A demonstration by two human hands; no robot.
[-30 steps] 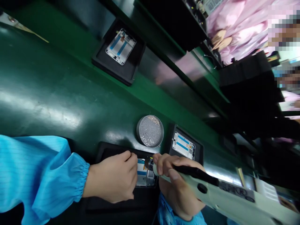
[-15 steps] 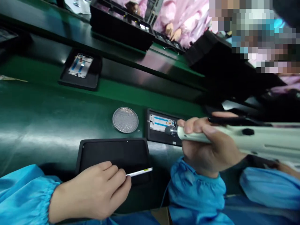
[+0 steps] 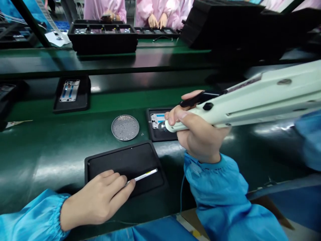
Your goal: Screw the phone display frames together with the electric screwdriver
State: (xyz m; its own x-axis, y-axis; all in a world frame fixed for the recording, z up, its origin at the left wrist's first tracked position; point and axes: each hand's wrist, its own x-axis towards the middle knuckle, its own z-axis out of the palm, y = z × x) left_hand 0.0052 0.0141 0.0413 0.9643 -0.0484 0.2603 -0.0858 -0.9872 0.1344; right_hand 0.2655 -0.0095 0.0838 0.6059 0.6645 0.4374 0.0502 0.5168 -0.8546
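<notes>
1. L hand [image 3: 97, 201]: fingers curled, pinching a white stick [image 3: 144, 175] w/ yellow band near its far end. Stick lies angled over a black padded tray [image 3: 117, 160]; heel of hand sits just off tray's near edge. Can't tell if stick touches pad.
2. R hand [image 3: 198, 132]: fingers wrapped round pale green elec. screwdriver [image 3: 253, 102], thumb pressed along its body, top finger under a black lever [image 3: 202, 98]. Grip is firm, not spread.
3. Screwdriver's metal bit [image 3: 162, 126] points down-left at phone frame [image 3: 155, 121], at frame's right side. Can't tell if tip touches; R hand hides part of frame.
4. Phone frame lies flat in black tray [image 3: 151, 132], blue strips showing, just right of a round perforated metal dish [image 3: 125, 127].
5. Further L on green bench [image 3: 45, 164]: 2nd phone frame [image 3: 69, 90] in its own black tray [image 3: 72, 107].
6. Blue cuffs on both my wrists: L [image 3: 32, 217], R [image 3: 215, 187].
7. Across bench: co-workers in pink gowns [image 3: 156, 11], black trays [image 3: 102, 38] before them.
</notes>
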